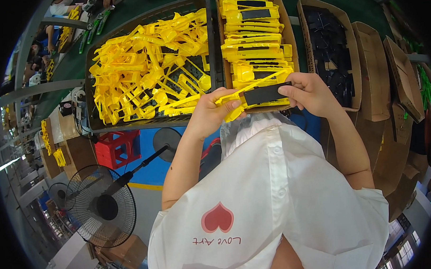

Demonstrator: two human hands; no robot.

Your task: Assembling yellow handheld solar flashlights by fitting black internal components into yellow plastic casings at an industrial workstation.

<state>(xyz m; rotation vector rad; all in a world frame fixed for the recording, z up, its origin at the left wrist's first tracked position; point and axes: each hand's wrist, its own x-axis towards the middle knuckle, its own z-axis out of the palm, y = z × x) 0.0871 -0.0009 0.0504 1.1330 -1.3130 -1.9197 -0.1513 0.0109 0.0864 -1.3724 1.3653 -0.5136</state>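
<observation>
My left hand (209, 112) is closed around one end of a yellow plastic part (234, 114), a long, slim frame that slants up to the right. In my right hand (314, 93), thumb and fingers pinch the right end of a flat black rectangular plate (261, 95). The plate lies against the yellow part; whether it is seated in it I cannot tell. Both hands are just above the near end of a cardboard box (286, 30) of stacked yellow parts (254, 38), several with black plates on them.
A black crate (212, 27) heaped with loose yellow parts (147, 61) stands to the left. Right of the box is a carton (349, 32) of black plates (325, 43), then further cartons (370, 64). A red stool (117, 147) and a fan (104, 206) stand at lower left.
</observation>
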